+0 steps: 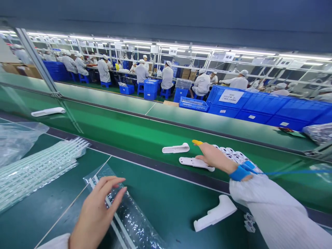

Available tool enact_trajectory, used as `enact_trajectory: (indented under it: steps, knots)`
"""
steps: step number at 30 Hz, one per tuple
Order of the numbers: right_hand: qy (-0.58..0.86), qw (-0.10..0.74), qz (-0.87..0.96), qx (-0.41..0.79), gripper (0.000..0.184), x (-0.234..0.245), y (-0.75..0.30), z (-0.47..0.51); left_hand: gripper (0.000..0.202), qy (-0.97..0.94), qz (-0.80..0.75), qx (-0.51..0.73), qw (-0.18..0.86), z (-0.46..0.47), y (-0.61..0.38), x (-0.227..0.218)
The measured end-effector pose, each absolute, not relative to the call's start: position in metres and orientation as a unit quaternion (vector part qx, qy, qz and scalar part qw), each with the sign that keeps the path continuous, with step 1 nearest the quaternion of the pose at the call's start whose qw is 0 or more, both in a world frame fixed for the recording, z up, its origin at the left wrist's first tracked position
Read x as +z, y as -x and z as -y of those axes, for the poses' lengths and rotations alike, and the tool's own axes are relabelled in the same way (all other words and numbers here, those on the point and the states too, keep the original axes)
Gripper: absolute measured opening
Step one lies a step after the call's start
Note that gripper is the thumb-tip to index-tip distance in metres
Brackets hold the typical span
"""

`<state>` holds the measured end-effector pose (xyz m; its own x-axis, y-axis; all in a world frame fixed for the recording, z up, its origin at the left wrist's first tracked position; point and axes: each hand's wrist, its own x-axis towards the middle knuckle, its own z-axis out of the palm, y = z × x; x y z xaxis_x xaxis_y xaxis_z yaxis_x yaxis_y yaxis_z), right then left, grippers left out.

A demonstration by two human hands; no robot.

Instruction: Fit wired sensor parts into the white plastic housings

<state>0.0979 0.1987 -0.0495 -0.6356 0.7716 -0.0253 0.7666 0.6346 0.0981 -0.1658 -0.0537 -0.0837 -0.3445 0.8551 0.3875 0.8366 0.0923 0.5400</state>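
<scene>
My left hand (100,204) is open, thumb and fingers curved apart, above a clear plastic bag (137,218) with long white strips (118,221) in it. My right hand (218,157) reaches over the green belt, thumb and forefinger apart. It wears a yellow finger cot (197,142) and a blue wrist strap (240,173). Beside its thumb lies a white plastic part (193,162); whether they touch is unclear. A similar white part (176,148) lies just left of it. On the bench below my right sleeve is a white angled, handle-shaped housing (215,214).
Several white parts with dark ovals (233,154) lie in a row behind my right hand. Bagged strips (38,169) cover the bench's left side. Another white part (48,111) is farther along the belt. A metal post (38,62) stands left. Blue crates (249,103) and seated workers are beyond.
</scene>
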Motion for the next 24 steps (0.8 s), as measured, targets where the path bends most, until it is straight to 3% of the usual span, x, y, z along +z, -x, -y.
enact_trajectory:
  steps: [5,10,13,18,24]
  knots:
    - [-0.408,0.034,-0.911,0.046,0.016,-0.054,-0.056,-0.219,0.053,-0.482,-0.856,0.181,-0.043,0.062,0.214,-0.085]
    - [-0.402,0.020,-0.916,0.010,0.017,-0.043,-0.029,-0.197,0.078,-0.398,-0.905,0.130,0.077,0.064,0.237,-0.092]
    - [-0.379,0.022,-0.925,-0.037,0.019,-0.043,-0.013,-0.158,0.075,-0.377,-0.911,0.142,0.087,0.059,0.235,-0.095]
    - [-0.348,0.031,-0.934,-0.076,0.026,-0.054,0.000,-0.112,0.050,-0.364,-0.911,0.166,0.104,0.055,0.232,-0.096]
    - [-0.320,-0.075,-0.940,-0.092,0.021,-0.060,-0.012,-0.059,0.054,-0.363,-0.903,0.199,0.112,0.055,0.228,-0.093]
